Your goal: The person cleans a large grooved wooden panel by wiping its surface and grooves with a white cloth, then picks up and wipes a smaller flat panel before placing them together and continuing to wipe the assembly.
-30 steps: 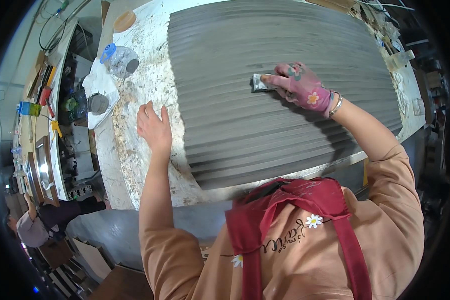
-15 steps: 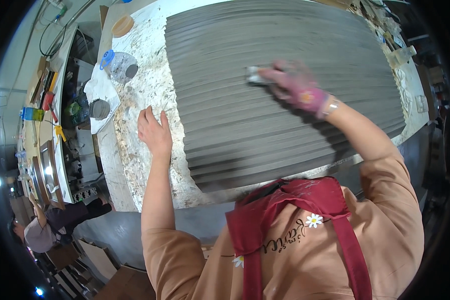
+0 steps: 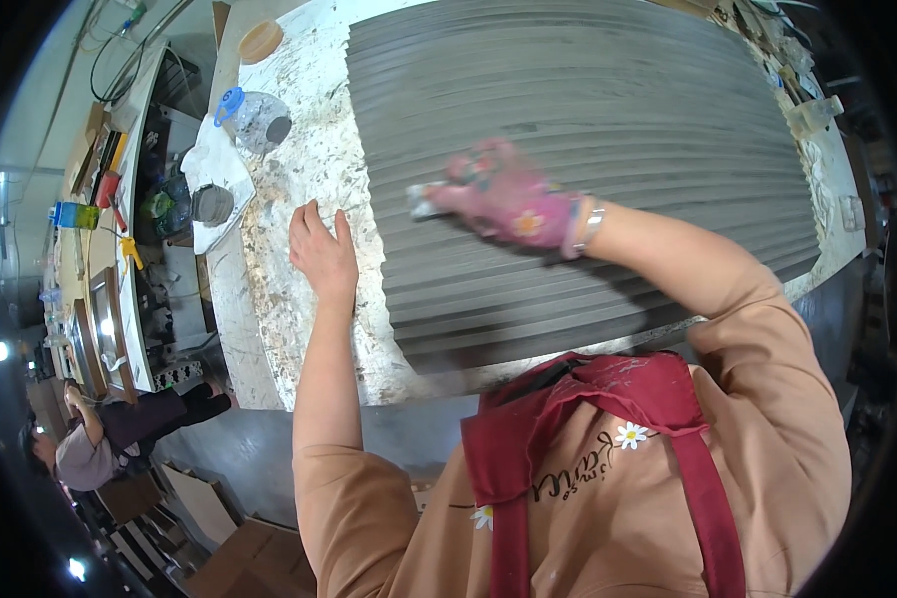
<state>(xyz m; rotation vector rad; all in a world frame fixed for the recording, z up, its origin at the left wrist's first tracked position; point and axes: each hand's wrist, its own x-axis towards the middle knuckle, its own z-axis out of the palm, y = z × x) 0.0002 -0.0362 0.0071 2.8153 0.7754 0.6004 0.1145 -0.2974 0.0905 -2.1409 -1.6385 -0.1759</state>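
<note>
A large dark grey ribbed panel (image 3: 608, 130) lies across the worktable (image 3: 314, 125). My right hand (image 3: 513, 199), in a pink flowered glove, is over the panel's left half, blurred by motion. Its fingers are closed round a small whitish thing (image 3: 424, 202), perhaps a folded rag or a pad, which touches the ribs; its kind is too smeared to tell. My bare left hand (image 3: 324, 254) rests on the paint-spattered tabletop just left of the panel's edge, fingers stretched out, holding nothing.
At the table's left stand a cut clear plastic bottle with a blue handle (image 3: 259, 122), a tan lid (image 3: 260, 42), and a grey cup (image 3: 212, 204) on a white cloth (image 3: 201, 159). Clear bottles (image 3: 814, 117) line the right edge. Another person (image 3: 100, 439) is beyond a cluttered bench at left.
My right hand has swept left and slightly nearer along the panel with the whitish thing. My left hand stays on the tabletop. The whole view has shifted slightly.
</note>
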